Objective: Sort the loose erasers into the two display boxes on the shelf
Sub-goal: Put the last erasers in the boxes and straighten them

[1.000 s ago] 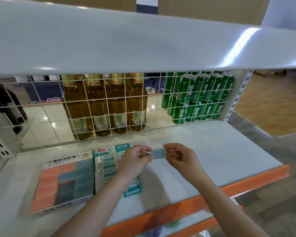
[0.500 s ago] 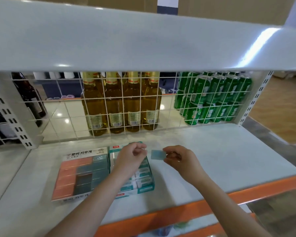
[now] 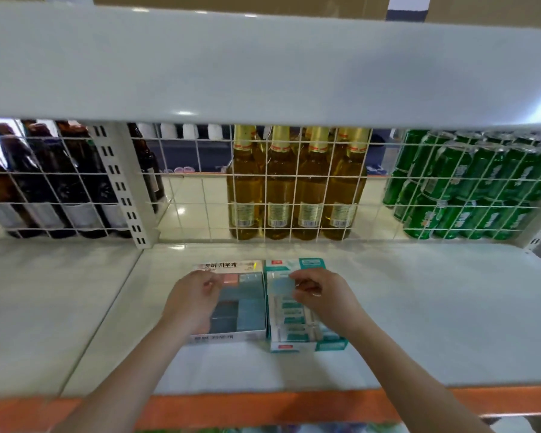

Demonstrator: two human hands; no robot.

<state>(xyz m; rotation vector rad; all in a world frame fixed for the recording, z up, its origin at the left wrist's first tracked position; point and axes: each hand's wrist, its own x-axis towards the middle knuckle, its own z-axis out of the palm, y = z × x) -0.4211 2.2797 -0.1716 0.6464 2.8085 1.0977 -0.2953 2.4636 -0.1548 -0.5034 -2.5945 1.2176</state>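
The right hand (image 3: 320, 296) pinches a pale blue eraser (image 3: 280, 285) between thumb and fingertips, holding it just left of the hand and over the far part of the teal-and-white display box (image 3: 331, 345). The eraser's long axis runs left to right, its flat face turned up towards the person. The left hand (image 3: 192, 303) hovers over the pink-and-grey display box (image 3: 228, 337), fingers curled in; whether it holds anything I cannot tell. The two boxes sit touching side by side on the white shelf (image 3: 419, 307), the pink-and-grey one on the left. Its far flap carries Korean lettering that reads roughly "지우개"; the print on the near edge is too blurred to read. The teal box has small red tags at its far-left and near-left corners, unreadable. Beyond the wire grid (image 3: 200, 195) stand yellow bottles (image 3: 297, 189), green cans (image 3: 469, 189) to the right and dark bottles (image 3: 44, 182) to the left.
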